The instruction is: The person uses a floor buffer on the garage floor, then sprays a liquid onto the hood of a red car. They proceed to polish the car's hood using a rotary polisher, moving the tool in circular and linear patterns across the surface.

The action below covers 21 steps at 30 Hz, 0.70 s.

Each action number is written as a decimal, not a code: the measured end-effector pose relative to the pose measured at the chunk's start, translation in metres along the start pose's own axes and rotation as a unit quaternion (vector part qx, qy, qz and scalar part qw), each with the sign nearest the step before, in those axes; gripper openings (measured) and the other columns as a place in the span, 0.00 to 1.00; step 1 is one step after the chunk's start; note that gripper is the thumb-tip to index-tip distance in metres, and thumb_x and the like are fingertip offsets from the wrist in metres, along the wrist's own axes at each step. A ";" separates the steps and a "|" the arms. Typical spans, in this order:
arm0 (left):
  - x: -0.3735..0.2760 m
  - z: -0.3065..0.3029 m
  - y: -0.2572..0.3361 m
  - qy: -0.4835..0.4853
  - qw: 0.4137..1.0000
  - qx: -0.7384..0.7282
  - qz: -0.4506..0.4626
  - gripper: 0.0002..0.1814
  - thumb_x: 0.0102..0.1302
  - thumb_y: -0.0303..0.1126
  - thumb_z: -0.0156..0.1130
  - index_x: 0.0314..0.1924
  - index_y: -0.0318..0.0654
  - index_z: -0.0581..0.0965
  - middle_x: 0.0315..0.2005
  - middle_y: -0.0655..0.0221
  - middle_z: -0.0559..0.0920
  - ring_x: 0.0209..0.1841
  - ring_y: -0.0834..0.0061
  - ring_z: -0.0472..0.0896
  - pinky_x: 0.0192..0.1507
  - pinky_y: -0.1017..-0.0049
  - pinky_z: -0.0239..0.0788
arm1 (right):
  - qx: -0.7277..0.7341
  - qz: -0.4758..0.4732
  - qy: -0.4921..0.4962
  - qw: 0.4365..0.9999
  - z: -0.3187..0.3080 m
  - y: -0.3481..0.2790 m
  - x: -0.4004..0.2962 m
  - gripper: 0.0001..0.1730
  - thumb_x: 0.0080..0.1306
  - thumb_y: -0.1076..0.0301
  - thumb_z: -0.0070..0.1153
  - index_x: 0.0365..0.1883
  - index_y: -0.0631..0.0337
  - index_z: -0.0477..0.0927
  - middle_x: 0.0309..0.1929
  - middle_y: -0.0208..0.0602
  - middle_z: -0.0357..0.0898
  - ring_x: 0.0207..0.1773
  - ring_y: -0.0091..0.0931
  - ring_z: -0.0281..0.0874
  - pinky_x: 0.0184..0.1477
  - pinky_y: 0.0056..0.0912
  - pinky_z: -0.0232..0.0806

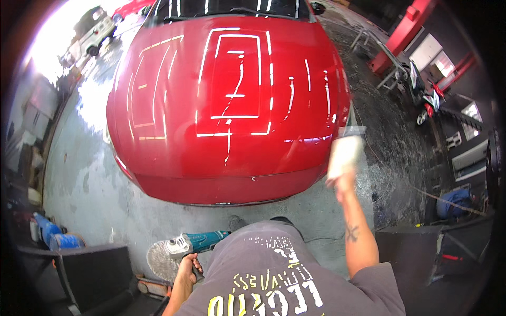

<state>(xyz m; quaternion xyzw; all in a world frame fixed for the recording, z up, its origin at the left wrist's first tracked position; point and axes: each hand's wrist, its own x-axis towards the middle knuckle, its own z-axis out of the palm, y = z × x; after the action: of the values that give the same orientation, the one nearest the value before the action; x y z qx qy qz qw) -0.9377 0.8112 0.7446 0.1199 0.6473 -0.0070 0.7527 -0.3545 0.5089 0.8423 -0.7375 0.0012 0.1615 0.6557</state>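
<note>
My left hand grips the black side handle of a teal Makita polisher beside my left hip. A round, fluffy grey-white pad is fitted on its head. In front of me is the glossy red hood of a car, covered with reflections of ceiling lights. Out at the hood's right front corner, my right hand holds a whitish container, blurred, its far end pointing away from me. I cannot tell whether the container touches the car.
A dark box-like block stands behind on the left, near blue containers. At right are a red lift post, a metal stand and a motorcycle. A hose or cord crosses the dark floor.
</note>
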 end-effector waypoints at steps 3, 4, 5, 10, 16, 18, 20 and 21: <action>0.003 0.003 -0.012 -0.026 0.999 -0.015 0.014 0.19 0.74 0.36 0.63 0.23 0.53 0.69 0.16 0.76 0.70 0.16 0.74 0.67 0.22 0.67 0.65 | -0.034 0.156 -0.134 0.978 0.035 0.028 -0.074 0.17 0.83 0.60 0.53 0.62 0.59 0.70 0.36 0.43 0.85 0.25 0.34 0.86 0.21 0.35 0.77; 0.007 0.000 -0.016 -0.018 0.999 -0.015 0.028 0.18 0.73 0.34 0.64 0.24 0.51 0.70 0.16 0.76 0.70 0.17 0.74 0.68 0.23 0.68 0.65 | 0.052 0.136 -0.101 0.984 0.031 0.034 -0.075 0.18 0.83 0.59 0.54 0.64 0.58 0.69 0.36 0.43 0.85 0.25 0.33 0.86 0.21 0.35 0.77; 0.014 0.001 -0.018 -0.011 0.999 -0.015 0.042 0.18 0.73 0.32 0.64 0.24 0.50 0.70 0.16 0.75 0.70 0.17 0.73 0.68 0.23 0.69 0.65 | 0.137 0.115 -0.068 0.982 0.022 0.036 -0.071 0.20 0.83 0.57 0.55 0.65 0.56 0.68 0.36 0.43 0.85 0.25 0.33 0.86 0.21 0.34 0.77; -0.034 0.022 -0.053 0.044 0.996 0.022 0.068 0.17 0.74 0.30 0.64 0.25 0.48 0.71 0.16 0.75 0.69 0.18 0.75 0.68 0.25 0.72 0.64 | 0.226 -0.103 0.101 0.963 -0.071 -0.045 -0.041 0.31 0.83 0.42 0.56 0.67 0.58 0.69 0.44 0.44 0.84 0.34 0.31 0.87 0.29 0.30 0.79; -0.086 0.023 -0.066 0.045 0.997 0.032 0.044 0.17 0.76 0.33 0.62 0.26 0.50 0.70 0.17 0.78 0.69 0.18 0.78 0.68 0.24 0.70 0.64 | 0.246 -0.207 0.343 0.883 -0.135 -0.062 -0.047 0.38 0.84 0.43 0.53 0.77 0.63 0.62 0.55 0.48 0.84 0.47 0.32 0.87 0.40 0.30 0.76; -0.090 0.023 -0.079 0.061 0.996 0.028 0.060 0.17 0.75 0.34 0.63 0.26 0.50 0.70 0.17 0.78 0.68 0.18 0.78 0.67 0.24 0.70 0.65 | 0.237 -0.223 0.377 0.867 -0.143 -0.052 -0.052 0.37 0.85 0.43 0.53 0.75 0.66 0.63 0.56 0.48 0.84 0.47 0.32 0.87 0.41 0.30 0.75; -0.086 0.026 -0.059 0.063 0.994 0.038 0.075 0.16 0.75 0.34 0.63 0.27 0.50 0.70 0.18 0.78 0.68 0.18 0.78 0.67 0.24 0.70 0.66 | 0.233 -0.244 0.382 0.861 -0.138 -0.046 -0.059 0.37 0.85 0.44 0.53 0.75 0.66 0.64 0.56 0.47 0.84 0.48 0.32 0.87 0.42 0.30 0.74; -0.086 0.026 -0.064 0.060 0.995 0.040 0.075 0.16 0.75 0.34 0.64 0.27 0.50 0.70 0.18 0.78 0.68 0.18 0.78 0.67 0.24 0.70 0.66 | 0.220 -0.254 0.369 0.867 -0.148 -0.044 -0.068 0.37 0.85 0.44 0.53 0.75 0.66 0.63 0.56 0.46 0.84 0.49 0.32 0.87 0.42 0.30 0.74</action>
<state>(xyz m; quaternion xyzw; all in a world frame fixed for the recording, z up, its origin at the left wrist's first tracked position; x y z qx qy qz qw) -0.9374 0.7318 0.8214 0.1980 0.6800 0.0308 0.7053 -0.3748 0.3574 0.9138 -0.5552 0.0915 -0.2988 0.7708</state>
